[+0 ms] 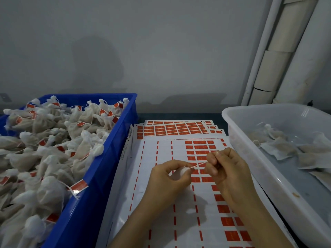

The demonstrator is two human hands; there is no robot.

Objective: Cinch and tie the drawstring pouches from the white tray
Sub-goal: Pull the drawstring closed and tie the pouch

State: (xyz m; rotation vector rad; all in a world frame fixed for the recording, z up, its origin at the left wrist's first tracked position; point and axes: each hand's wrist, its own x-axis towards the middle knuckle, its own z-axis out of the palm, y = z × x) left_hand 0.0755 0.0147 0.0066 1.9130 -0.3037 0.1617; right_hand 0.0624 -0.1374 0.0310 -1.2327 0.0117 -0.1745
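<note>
Above the label sheets (161, 197), left hand (166, 178) grips the pouch (183, 171), right hand (227, 169) pinches its drawstring (198, 165), taut rightward between them

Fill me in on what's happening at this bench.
A person grips a small white pouch in the left hand and pulls its drawstring taut with the right hand, above sheets of red labels. The blue crate on the left is heaped with tied, tagged pouches; the white tray on the right holds a few flat pouches not yet tied.
</note>
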